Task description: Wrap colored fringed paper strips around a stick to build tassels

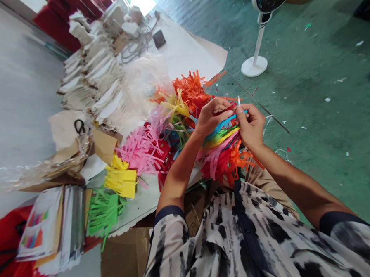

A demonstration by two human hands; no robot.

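My left hand [213, 115] is closed, its fingers curled at the upper end of a multicoloured paper tassel garland [221, 140]. Opposite it, my right hand [251, 124] pinches the garland's edge by a blue strip, and a thin white strip [239, 100] sticks up from between its fingers. Blue, green, yellow, pink, red and orange fringes hang below both hands, over the table edge and my lap. Just beyond my left hand lies a heap of orange paper fringe [191, 90]. The exact spot where the fingertips grip is partly hidden.
Pink fringe [142, 151], yellow fringe [121, 181] and green fringe [105, 211] lie along the table on the left. Behind them are clear plastic [146, 82] and stacked white bundles [91, 73]. Flat printed packets [57, 228] stand at the lower left. A white fan [255, 66] stands on the green floor.
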